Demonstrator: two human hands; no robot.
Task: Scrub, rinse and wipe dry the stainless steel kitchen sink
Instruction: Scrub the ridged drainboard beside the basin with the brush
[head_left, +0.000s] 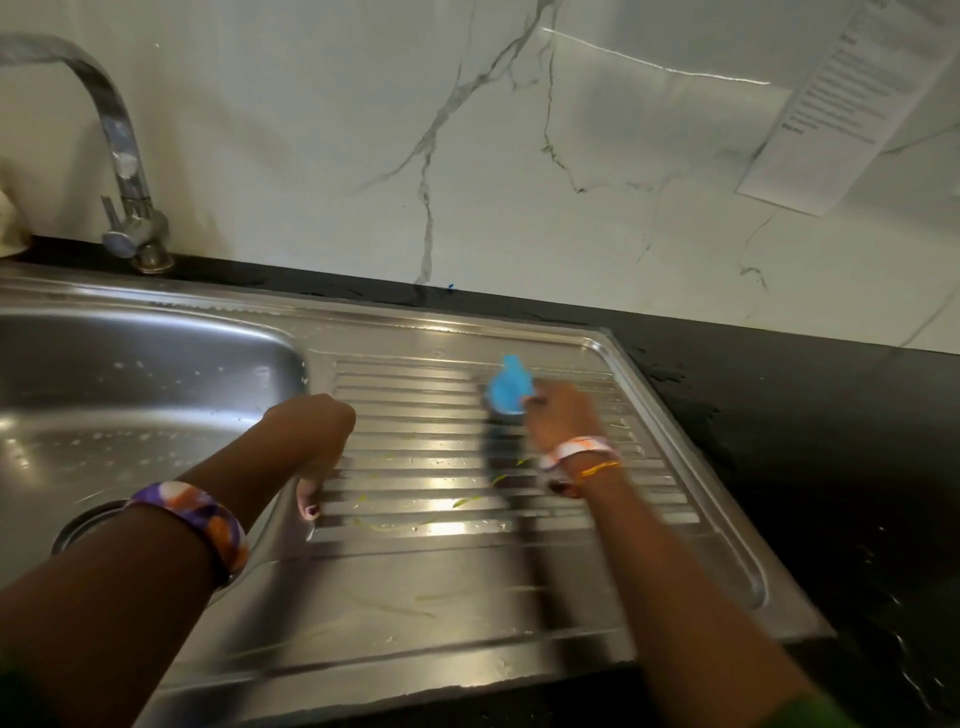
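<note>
The stainless steel sink (405, 322) fills the view, with its basin (130, 395) on the left and a ribbed drainboard (447, 587) on the right. My right hand (561, 415) grips a blue scrubber (509, 387) against the far ribs of the drainboard; hand and scrubber are motion-blurred. My left hand (317, 441) rests on the drainboard's left edge beside the basin, wrist bent, fingertips down on the steel. Greenish smears and crumbs (462, 501) lie on the ribs between my hands.
A chrome tap (124, 171) stands at the back left. The drain (88, 525) shows at the basin's near side. Black wet countertop (831, 441) runs behind and right of the sink. A printed paper sheet (852, 104) hangs on the marble wall.
</note>
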